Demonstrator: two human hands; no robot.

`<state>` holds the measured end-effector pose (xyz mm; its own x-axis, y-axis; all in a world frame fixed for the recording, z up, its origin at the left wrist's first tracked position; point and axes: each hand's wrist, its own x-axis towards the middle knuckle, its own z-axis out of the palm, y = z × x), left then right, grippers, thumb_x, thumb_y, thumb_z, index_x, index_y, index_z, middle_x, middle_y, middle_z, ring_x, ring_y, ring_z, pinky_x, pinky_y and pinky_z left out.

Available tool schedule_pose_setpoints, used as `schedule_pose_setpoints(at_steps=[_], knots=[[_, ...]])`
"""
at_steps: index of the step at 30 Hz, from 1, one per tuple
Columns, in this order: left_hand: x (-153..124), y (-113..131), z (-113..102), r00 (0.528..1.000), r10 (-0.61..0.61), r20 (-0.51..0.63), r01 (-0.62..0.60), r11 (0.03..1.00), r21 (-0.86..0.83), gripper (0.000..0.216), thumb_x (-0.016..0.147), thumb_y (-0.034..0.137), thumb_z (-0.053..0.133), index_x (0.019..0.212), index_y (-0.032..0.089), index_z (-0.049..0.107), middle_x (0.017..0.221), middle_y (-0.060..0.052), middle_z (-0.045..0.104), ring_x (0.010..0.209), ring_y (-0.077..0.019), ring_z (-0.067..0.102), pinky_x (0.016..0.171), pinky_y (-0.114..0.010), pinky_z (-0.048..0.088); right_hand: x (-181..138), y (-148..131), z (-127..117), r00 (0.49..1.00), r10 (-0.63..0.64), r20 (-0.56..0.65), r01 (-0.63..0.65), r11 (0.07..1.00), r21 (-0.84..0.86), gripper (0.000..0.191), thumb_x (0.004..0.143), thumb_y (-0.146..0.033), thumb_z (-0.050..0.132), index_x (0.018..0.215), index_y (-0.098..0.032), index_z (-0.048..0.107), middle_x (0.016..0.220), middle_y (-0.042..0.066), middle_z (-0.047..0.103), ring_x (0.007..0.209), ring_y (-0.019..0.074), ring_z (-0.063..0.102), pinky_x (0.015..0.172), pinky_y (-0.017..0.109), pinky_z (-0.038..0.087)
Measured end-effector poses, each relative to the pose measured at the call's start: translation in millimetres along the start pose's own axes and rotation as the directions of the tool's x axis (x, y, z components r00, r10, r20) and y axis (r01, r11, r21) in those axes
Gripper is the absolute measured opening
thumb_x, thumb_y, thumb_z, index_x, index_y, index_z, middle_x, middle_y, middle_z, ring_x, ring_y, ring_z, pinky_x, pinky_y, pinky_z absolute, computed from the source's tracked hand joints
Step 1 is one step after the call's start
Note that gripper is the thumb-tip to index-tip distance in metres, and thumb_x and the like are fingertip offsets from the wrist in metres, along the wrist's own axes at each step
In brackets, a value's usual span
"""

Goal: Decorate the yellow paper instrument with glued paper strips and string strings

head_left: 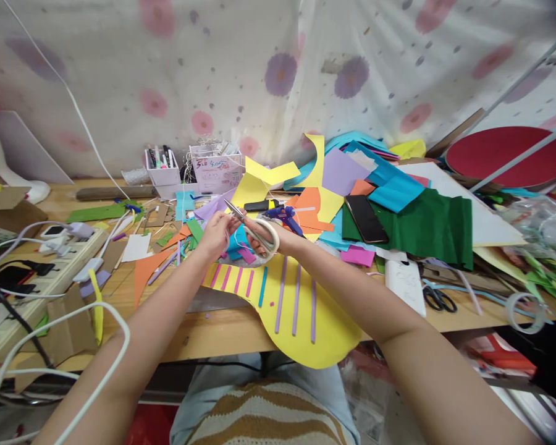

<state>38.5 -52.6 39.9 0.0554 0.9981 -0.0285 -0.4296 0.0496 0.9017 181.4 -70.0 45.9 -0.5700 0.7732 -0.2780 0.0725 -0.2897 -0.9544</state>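
My right hand (256, 240) is closed around a pair of scissors (273, 246) with white handles. Their metal blades point up and to the left, over my left hand's fingertips. My left hand (217, 235) is closed in a pinch beside the blades; what it holds is too small to make out. Below both hands lies a yellow guitar-shaped cutout (333, 315), its rounded end reaching past the table's front edge. Short pink strips, one blue strip and longer purple strips (298, 300) lie across it. Just beyond my right hand rests a blue glue gun (285, 213).
Coloured sheets and offcuts (347, 170) are heaped at the back. A black phone (366, 218) lies on dark green material (430, 225). Black scissors (439, 299) and a tape roll (524, 312) sit at right. A power strip (74, 272) with cables fills the left. Pen boxes (215, 173) stand behind.
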Motion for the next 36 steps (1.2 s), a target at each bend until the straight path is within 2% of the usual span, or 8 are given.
schedule_pose_setpoints(at_steps=[4,10,14,18,21,24,31,36], knots=[[6,2,-5,1.000,-0.027,-0.012,0.027,0.999,0.019,0.018,0.079,0.008,0.047,0.064,0.017,0.041,0.070,-0.004,0.068,0.083,-0.0144,0.068,0.092,-0.032,0.047,-14,-14,-7,0.988,-0.114,-0.105,0.098,0.984,-0.148,0.053,0.074,-0.070,0.048,0.068,-0.018,0.046,0.054,-0.004,0.045,0.044,0.0075,0.044,0.040,0.021,0.036],[15,22,-9,0.999,-0.039,0.008,0.037,0.987,0.159,0.015,0.080,0.007,0.044,0.068,0.016,0.042,0.078,-0.007,0.069,0.083,-0.0150,0.068,0.091,-0.035,0.048,-48,-53,-42,0.933,-0.246,-0.262,0.108,0.888,-0.447,0.046,0.073,-0.063,0.058,0.074,-0.017,0.051,0.060,-0.003,0.044,0.048,0.0061,0.041,0.043,0.020,0.034],[18,31,-14,0.999,-0.029,0.029,0.019,0.954,0.301,0.012,0.081,0.011,0.045,0.070,0.016,0.041,0.080,-0.006,0.066,0.077,-0.0152,0.068,0.083,-0.035,0.051,-75,-75,-63,0.890,-0.266,-0.370,-0.069,0.724,-0.687,0.049,0.070,-0.064,0.059,0.074,-0.016,0.053,0.064,-0.001,0.049,0.055,0.0080,0.044,0.048,0.021,0.033],[27,32,-27,0.999,-0.001,-0.053,0.034,0.777,0.629,0.007,0.079,0.016,0.049,0.076,0.017,0.043,0.076,-0.002,0.061,0.059,-0.0156,0.066,0.063,-0.032,0.052,-91,-86,-81,0.802,-0.263,-0.537,-0.386,0.457,-0.801,0.048,0.071,-0.064,0.057,0.071,-0.016,0.055,0.064,0.001,0.054,0.058,0.0109,0.047,0.049,0.022,0.030],[30,40,-34,0.992,0.036,-0.121,0.062,0.692,0.719,0.006,0.079,0.017,0.049,0.078,0.018,0.043,0.062,0.002,0.055,0.050,-0.0154,0.062,0.055,-0.027,0.049,-93,-81,-99,0.731,-0.224,-0.645,-0.586,0.279,-0.761,0.041,0.076,-0.057,0.053,0.073,-0.017,0.058,0.069,0.004,0.060,0.061,0.0143,0.051,0.050,0.024,0.030],[24,52,-33,0.986,0.018,-0.163,0.095,0.746,0.660,0.007,0.079,0.016,0.047,0.073,0.017,0.044,0.053,0.004,0.049,0.041,-0.0103,0.052,0.049,-0.023,0.046,-89,-66,-115,0.680,-0.189,-0.708,-0.685,0.181,-0.706,0.033,0.080,-0.049,0.049,0.080,-0.017,0.061,0.079,0.008,0.065,0.070,0.0189,0.057,0.053,0.026,0.033],[13,61,-24,0.994,-0.065,-0.092,0.101,0.878,0.468,0.013,0.071,0.014,0.054,0.063,0.016,0.043,0.047,0.007,0.032,0.035,-0.0026,0.022,0.036,-0.016,0.013,-75,-21,-125,0.621,-0.100,-0.777,-0.779,0.033,-0.627,0.038,0.082,-0.046,0.044,0.088,-0.014,0.063,0.092,0.017,0.066,0.086,0.0269,0.062,0.061,0.030,0.041],[19,57,-26,0.987,0.049,-0.156,0.045,0.839,0.543,0.010,0.068,0.014,0.056,0.060,0.016,0.050,0.044,0.005,0.034,0.040,-0.0070,0.026,0.042,-0.022,0.016,-67,6,-127,0.604,-0.115,-0.789,-0.790,0.043,-0.612,0.039,0.082,-0.044,0.048,0.100,-0.011,0.058,0.095,0.019,0.065,0.089,0.0278,0.063,0.063,0.030,0.044]])
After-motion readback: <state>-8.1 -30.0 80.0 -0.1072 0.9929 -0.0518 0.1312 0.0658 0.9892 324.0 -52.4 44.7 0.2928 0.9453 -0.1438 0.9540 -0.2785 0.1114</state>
